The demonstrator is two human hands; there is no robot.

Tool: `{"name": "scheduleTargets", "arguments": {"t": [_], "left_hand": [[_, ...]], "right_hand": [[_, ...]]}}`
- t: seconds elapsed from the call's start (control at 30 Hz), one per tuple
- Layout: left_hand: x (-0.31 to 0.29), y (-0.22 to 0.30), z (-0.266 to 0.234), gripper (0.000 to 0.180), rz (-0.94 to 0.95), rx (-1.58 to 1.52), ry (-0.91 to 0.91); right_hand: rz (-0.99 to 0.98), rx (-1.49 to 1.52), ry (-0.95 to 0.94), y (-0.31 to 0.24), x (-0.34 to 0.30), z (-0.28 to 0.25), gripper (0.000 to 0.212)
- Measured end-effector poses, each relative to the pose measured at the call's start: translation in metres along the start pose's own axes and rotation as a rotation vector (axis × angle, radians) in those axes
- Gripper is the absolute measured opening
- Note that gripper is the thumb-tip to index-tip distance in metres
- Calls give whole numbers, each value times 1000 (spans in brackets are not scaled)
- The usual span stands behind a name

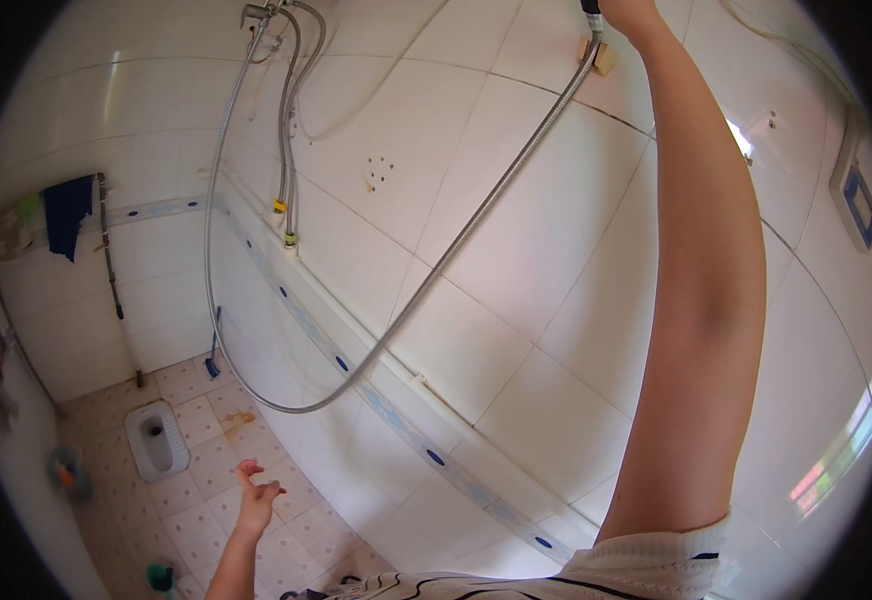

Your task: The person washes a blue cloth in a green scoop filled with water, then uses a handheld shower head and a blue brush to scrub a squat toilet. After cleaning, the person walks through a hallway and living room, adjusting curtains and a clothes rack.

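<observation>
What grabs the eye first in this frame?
The person's right arm reaches up the right side of the picture, with the right hand at the top edge holding the end of a metal shower hose. The hose sags in a long loop across the white tiled wall to pipes at top left. Lower left, the left hand hangs open over the floor, near a squat toilet.

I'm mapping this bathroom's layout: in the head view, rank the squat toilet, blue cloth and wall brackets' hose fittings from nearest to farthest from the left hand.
From the left hand:
1. Squat toilet, floor, just left.
2. Blue cloth, hanging upper left.
3. Hose fittings, top of the wall.
</observation>
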State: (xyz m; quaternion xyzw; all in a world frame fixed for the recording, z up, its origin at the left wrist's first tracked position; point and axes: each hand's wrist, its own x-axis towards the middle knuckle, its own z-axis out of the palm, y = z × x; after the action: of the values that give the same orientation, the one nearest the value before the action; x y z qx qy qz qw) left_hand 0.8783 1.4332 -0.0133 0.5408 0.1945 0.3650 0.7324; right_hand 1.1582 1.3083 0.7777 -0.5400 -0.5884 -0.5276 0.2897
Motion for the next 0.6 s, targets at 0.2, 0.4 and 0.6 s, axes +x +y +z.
{"name": "scheduleTargets", "arguments": {"t": [0.2,0.4,0.6], "left_hand": [[-14,-3,7,56,13,35,59],[-48,-20,18,57,-43,74,152],[-93,-40,25,54,-30,112,248]], "right_hand": [[46,4,-3,43,-5,-4,34],[292,230,-129,58,-16,-23,43],[282,503,-124,117,-16,28,37]]}}
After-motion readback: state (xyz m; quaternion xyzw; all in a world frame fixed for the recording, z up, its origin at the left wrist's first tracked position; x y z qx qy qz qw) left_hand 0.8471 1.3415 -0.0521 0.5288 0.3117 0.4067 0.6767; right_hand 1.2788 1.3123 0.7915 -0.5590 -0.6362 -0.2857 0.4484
